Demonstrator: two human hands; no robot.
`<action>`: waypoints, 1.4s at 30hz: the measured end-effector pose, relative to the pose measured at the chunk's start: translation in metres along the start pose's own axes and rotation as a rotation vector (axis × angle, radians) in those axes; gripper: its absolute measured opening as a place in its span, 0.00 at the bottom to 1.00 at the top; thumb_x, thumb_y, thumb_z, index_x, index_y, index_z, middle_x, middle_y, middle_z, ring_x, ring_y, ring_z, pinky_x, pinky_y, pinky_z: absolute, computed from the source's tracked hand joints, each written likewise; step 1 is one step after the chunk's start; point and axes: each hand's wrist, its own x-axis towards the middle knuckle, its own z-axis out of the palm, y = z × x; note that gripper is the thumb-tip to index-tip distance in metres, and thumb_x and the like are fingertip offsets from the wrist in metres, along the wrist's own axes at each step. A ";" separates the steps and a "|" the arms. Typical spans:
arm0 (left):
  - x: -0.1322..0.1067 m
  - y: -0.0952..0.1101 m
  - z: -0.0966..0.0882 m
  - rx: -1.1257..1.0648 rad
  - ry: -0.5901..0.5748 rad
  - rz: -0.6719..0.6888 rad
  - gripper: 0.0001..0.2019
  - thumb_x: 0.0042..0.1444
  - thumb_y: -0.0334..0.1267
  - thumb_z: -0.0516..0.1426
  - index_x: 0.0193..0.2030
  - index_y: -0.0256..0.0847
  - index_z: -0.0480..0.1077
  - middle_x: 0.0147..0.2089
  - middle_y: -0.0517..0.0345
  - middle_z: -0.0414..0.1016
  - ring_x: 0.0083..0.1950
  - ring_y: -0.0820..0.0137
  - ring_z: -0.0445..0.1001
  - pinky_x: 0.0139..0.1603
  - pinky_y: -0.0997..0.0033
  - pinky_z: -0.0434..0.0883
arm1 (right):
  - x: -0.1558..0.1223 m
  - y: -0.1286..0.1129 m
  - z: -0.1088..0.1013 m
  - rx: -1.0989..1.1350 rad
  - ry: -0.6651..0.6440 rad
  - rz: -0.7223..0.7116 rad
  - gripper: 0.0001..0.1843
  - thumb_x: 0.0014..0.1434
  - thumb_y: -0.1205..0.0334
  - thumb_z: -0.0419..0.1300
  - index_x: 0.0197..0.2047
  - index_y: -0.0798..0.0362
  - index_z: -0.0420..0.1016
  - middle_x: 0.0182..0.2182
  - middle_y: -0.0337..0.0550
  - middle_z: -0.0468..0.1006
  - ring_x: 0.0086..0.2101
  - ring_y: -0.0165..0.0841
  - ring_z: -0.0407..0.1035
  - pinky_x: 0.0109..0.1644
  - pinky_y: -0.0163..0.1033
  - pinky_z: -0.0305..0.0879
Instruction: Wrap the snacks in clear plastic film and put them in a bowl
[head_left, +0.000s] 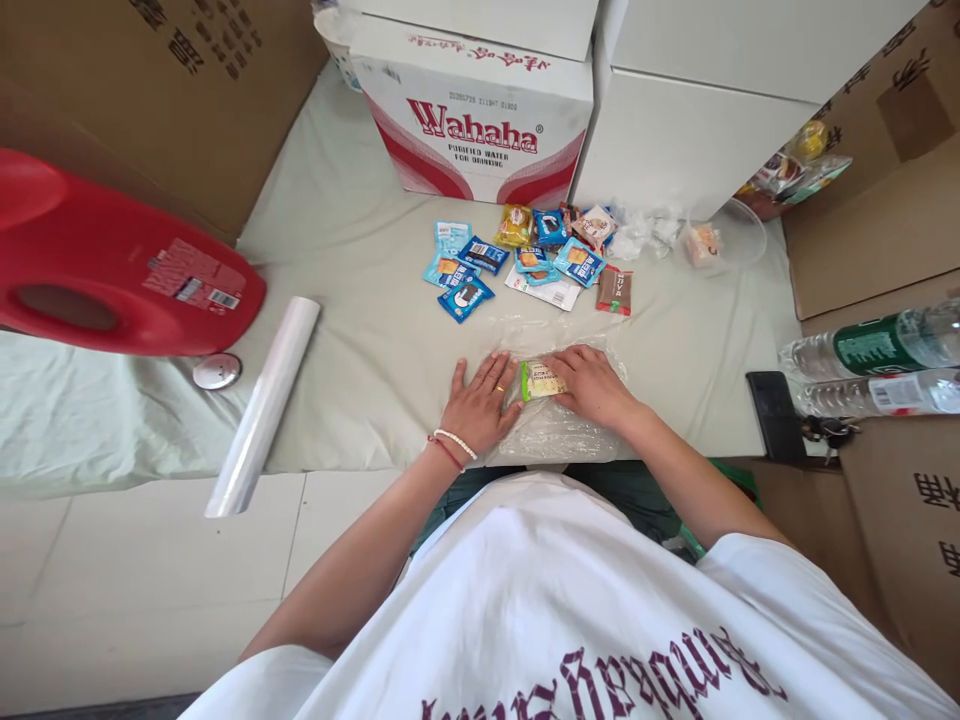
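My left hand [480,400] lies flat with fingers spread on the left edge of a sheet of clear plastic film [559,430] spread on the pale cloth. A small green-and-white snack packet [541,379] sits on the film between my hands. My right hand [592,385] rests on the film with its fingers touching the packet's right end; whether it grips the packet is unclear. Beyond lies a pile of several small snack packets [525,262], blue, yellow and brown.
A roll of clear film [264,404] lies at the left, near a red jug [112,265] and a small round lid [216,371]. A Wahaha water carton [472,120] and white boxes stand behind. Water bottles [874,345], a black phone [775,415] and a clear bowl [724,240] are at the right.
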 end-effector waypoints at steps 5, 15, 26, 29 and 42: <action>0.000 0.002 0.000 -0.005 -0.012 -0.017 0.35 0.72 0.52 0.44 0.81 0.39 0.47 0.81 0.44 0.50 0.82 0.55 0.51 0.80 0.36 0.33 | -0.014 0.008 -0.002 -0.015 0.067 0.024 0.32 0.64 0.61 0.62 0.70 0.56 0.68 0.62 0.57 0.74 0.61 0.53 0.60 0.64 0.57 0.58; -0.003 -0.014 0.000 -0.022 -0.026 -0.063 0.32 0.73 0.50 0.42 0.80 0.42 0.51 0.81 0.46 0.50 0.81 0.56 0.53 0.80 0.37 0.41 | -0.014 0.001 0.013 0.080 0.094 -0.013 0.32 0.66 0.59 0.65 0.71 0.52 0.66 0.66 0.56 0.70 0.63 0.52 0.60 0.68 0.60 0.57; -0.073 -0.018 -0.015 -0.112 0.116 0.122 0.28 0.67 0.47 0.56 0.72 0.44 0.64 0.76 0.43 0.63 0.79 0.54 0.58 0.80 0.41 0.46 | -0.137 0.020 0.060 0.281 0.360 -0.136 0.22 0.69 0.54 0.63 0.63 0.49 0.73 0.60 0.58 0.73 0.61 0.49 0.66 0.63 0.62 0.70; -0.072 -0.014 -0.012 -0.205 0.010 0.165 0.19 0.67 0.45 0.56 0.62 0.47 0.73 0.72 0.48 0.71 0.76 0.56 0.64 0.79 0.42 0.50 | -0.140 0.019 0.069 0.321 0.441 -0.100 0.11 0.71 0.62 0.59 0.54 0.47 0.79 0.56 0.54 0.77 0.57 0.46 0.69 0.59 0.60 0.74; 0.016 -0.039 -0.022 -0.198 0.154 -0.296 0.13 0.63 0.46 0.53 0.37 0.44 0.75 0.39 0.47 0.81 0.49 0.51 0.75 0.56 0.47 0.70 | -0.038 0.069 -0.029 0.107 0.101 0.128 0.17 0.73 0.59 0.52 0.51 0.53 0.82 0.44 0.52 0.83 0.45 0.43 0.73 0.49 0.47 0.70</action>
